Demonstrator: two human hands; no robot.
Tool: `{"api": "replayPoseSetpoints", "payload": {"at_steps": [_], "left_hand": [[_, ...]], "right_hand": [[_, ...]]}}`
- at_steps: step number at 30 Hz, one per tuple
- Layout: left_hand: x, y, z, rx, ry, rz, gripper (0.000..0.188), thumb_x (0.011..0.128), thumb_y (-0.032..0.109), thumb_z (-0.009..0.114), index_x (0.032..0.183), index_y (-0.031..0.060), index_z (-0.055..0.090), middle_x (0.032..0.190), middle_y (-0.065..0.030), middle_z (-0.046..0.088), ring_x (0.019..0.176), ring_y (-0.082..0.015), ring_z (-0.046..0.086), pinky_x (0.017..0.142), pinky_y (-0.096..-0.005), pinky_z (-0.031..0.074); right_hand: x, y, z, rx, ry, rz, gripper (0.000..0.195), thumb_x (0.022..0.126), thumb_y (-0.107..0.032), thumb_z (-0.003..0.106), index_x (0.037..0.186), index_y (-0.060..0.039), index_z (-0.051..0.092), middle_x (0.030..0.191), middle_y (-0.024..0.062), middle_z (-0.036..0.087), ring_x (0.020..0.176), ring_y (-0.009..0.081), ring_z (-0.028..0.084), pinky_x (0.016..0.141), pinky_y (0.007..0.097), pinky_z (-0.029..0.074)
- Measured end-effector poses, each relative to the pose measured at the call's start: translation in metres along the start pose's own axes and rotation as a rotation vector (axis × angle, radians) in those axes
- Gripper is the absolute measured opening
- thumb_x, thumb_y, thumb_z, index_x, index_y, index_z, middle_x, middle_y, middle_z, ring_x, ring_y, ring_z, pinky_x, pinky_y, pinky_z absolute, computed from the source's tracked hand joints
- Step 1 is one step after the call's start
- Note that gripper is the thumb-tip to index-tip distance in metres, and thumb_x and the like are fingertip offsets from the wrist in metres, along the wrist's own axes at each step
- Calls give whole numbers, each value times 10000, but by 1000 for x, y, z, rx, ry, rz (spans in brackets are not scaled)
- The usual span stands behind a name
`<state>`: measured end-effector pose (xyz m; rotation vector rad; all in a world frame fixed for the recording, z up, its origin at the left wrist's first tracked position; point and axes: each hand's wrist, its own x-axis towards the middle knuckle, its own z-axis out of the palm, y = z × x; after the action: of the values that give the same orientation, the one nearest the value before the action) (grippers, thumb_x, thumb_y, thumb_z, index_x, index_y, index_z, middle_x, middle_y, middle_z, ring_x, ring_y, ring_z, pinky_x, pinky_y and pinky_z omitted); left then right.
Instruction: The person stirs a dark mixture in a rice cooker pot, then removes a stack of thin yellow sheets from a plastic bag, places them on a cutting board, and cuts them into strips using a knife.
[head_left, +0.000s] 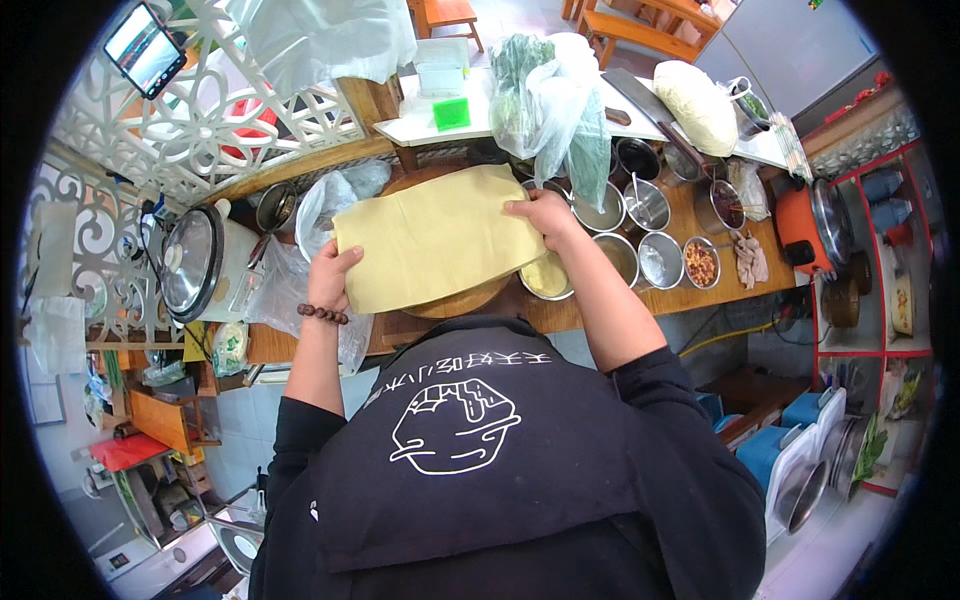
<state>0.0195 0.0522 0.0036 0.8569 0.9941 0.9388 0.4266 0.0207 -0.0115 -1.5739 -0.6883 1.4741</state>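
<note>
A wide, pale yellow sheet (435, 236), perhaps tofu skin, is stretched between my two hands. My left hand (330, 274) grips its left edge, the thumb lying on top; a dark bead bracelet circles that wrist. At the right edge, my right hand (549, 216) pinches the sheet with the thumb above and the fingers hidden beneath. Under the sheet is a round wooden board (461, 301), mostly covered. A metal bowl of yellowish contents (546, 276) stands close to the sheet's lower right corner.
Right of the board stand several metal bowls, one with diced food (701, 264), and an orange cooker (802, 225). A cleaver (634, 94), dough-like mass (696, 109) and bagged greens (525, 97) lie on the white shelf. Leftward are plastic bags (330, 202) and a lidded rice cooker (202, 259).
</note>
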Motion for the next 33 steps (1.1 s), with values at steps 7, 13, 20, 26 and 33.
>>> {"api": "replayPoseSetpoints", "payload": {"at_steps": [7,13,20,26,33], "left_hand": [[24,-18,-24,154,66,-50,251,935,17,717,1177,-39,685,1064,-101,760,885,-192,739,811,-352,611],[24,-14,-21,102,113,-41,212,936,16,713,1141,-35,695,1050,-112,763,875,-200,743,790,-349,606],[15,-17,-45,116,160,-69,267,958,38,677,1211,-36,639,1101,-127,741,913,-237,741,815,-373,613],[13,-23,-53,234,180,-81,245,960,46,686,1187,-39,654,1096,-124,747,914,-229,734,816,-369,603],[17,-36,-62,254,182,-37,235,951,70,726,1153,-47,693,1059,-106,756,897,-190,716,820,-335,565]], "right_hand": [[-20,32,0,-99,218,-201,468,819,-77,821,1238,67,669,1123,166,742,907,241,734,813,379,597],[-15,26,1,-174,201,-297,511,862,-69,808,1319,68,624,1114,133,736,931,197,712,843,344,574],[-17,32,15,-197,171,-192,428,840,-63,823,1219,81,685,1061,135,754,903,195,715,810,347,577],[-39,14,28,-543,272,-176,453,753,-206,812,1112,53,719,1087,230,752,1031,373,726,916,439,571],[-50,32,59,-943,582,-604,289,839,-102,615,1078,19,721,1375,255,579,1217,476,566,1007,557,493]]}}
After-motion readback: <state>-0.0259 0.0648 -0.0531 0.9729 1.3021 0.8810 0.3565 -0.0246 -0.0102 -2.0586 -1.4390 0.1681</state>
